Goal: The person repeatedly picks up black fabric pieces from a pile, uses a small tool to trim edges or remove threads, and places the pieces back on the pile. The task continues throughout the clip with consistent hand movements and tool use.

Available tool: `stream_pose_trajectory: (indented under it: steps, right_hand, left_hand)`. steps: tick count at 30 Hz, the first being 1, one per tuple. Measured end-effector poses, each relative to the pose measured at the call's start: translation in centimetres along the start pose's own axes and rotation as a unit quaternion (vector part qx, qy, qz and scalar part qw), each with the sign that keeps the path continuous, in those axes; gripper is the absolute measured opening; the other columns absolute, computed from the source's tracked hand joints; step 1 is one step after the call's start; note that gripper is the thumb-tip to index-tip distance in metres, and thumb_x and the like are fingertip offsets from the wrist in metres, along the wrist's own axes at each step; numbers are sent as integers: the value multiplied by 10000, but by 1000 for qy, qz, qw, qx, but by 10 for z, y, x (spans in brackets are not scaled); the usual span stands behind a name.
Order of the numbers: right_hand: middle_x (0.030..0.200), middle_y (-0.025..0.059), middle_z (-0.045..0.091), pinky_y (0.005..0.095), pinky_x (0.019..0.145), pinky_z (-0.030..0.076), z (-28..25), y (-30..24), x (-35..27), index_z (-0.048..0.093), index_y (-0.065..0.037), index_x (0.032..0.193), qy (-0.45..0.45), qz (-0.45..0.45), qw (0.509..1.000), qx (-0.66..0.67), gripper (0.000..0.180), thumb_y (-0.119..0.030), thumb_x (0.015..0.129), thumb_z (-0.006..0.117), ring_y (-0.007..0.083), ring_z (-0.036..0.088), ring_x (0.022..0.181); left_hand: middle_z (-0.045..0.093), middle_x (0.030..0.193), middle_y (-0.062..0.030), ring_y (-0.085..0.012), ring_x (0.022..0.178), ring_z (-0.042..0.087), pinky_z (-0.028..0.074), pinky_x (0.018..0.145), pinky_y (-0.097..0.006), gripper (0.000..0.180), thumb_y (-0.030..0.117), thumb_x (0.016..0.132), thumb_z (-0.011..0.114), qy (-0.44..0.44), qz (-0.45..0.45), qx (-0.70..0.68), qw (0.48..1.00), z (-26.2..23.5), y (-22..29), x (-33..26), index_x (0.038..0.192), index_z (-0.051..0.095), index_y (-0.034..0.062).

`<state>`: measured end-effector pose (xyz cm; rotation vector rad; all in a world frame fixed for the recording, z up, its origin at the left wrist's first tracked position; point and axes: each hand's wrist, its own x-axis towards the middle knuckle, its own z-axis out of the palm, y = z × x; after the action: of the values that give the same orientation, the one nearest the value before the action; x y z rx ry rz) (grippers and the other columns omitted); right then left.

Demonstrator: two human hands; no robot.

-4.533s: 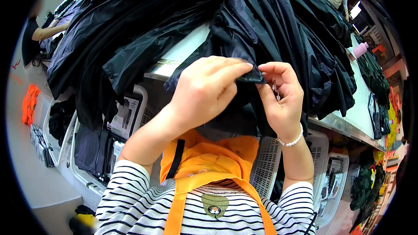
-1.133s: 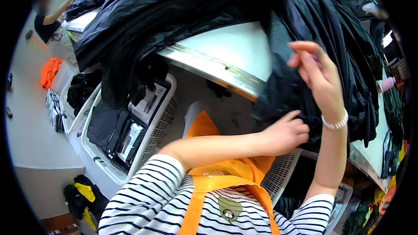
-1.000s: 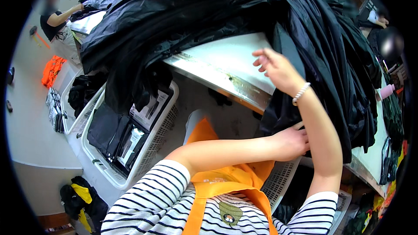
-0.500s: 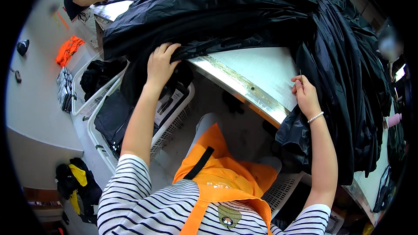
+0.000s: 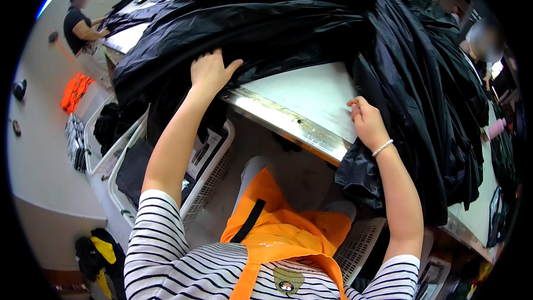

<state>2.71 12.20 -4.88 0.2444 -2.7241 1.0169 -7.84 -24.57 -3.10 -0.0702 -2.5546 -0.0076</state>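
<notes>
A large heap of shiny black fabric (image 5: 266,19) is gathered in long folds over the work table (image 5: 305,86) and hangs down its sides. At the heap's near left part, my left hand (image 5: 212,75) lies against the fabric, thumb stretched away from the fingers. The fingertips are partly lost against the dark cloth. My right hand (image 5: 367,121) is closed, fingers curled above the table top beside the fabric hanging on the right. What lies inside its fingers is too small and hidden to name.
White plastic baskets (image 5: 225,147) with black goods stand below left of the table. Another basket (image 5: 358,250) is low on the right. One person (image 5: 80,25) works at the far left; another (image 5: 486,41) is at the far right. A pink cylinder (image 5: 496,128) lies on the right.
The view has shifted slightly. My left hand has slid along the fabric, its thumb now spread wider. A thin pointed thing that stuck up from my right fingers no longer shows.
</notes>
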Motion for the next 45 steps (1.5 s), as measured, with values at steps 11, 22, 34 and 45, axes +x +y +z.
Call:
stream_pose_trajectory:
  steps: [11, 22, 34, 45]
  right_hand:
    - [663, 91, 596, 287, 607, 472, -3, 10, 7, 589, 17, 984, 19, 58, 987, 148, 184, -111, 969, 457, 163, 581, 605]
    - [907, 132, 687, 263, 738, 493, 2, 15, 8, 525, 80, 1208, 14, 25, 977, 212, 518, -259, 862, 709, 139, 649, 853]
    - [797, 84, 595, 353, 563, 489, 25, -50, -10, 624, -71, 865, 95, -251, 962, 51, 369, -358, 716, 802, 255, 607, 620]
    - [817, 63, 569, 379, 567, 502, 4, -41, -40, 611, -70, 817, -50, -214, 969, -118, 140, -122, 708, 682, 299, 612, 671]
  left_hand:
    - [564, 729, -106, -308, 725, 559, 443, 640, -410, 163, 104, 728, 649, 221, 129, -236, 938, -53, 45, -32, 655, 529, 20]
    - [410, 663, 13, -66, 658, 454, 362, 595, -253, 242, 79, 911, 565, -261, 185, -693, 646, -48, 152, -111, 716, 446, -1]
    - [642, 1127, -110, -279, 1124, 578, 437, 976, -387, 309, -75, 729, 569, 274, 334, -335, 837, -90, 105, -40, 999, 652, 51]
    - [593, 1228, -149, -322, 1187, 523, 413, 988, -438, 213, 202, 815, 677, -80, 299, -249, 918, 8, 54, -1, 955, 651, 44]
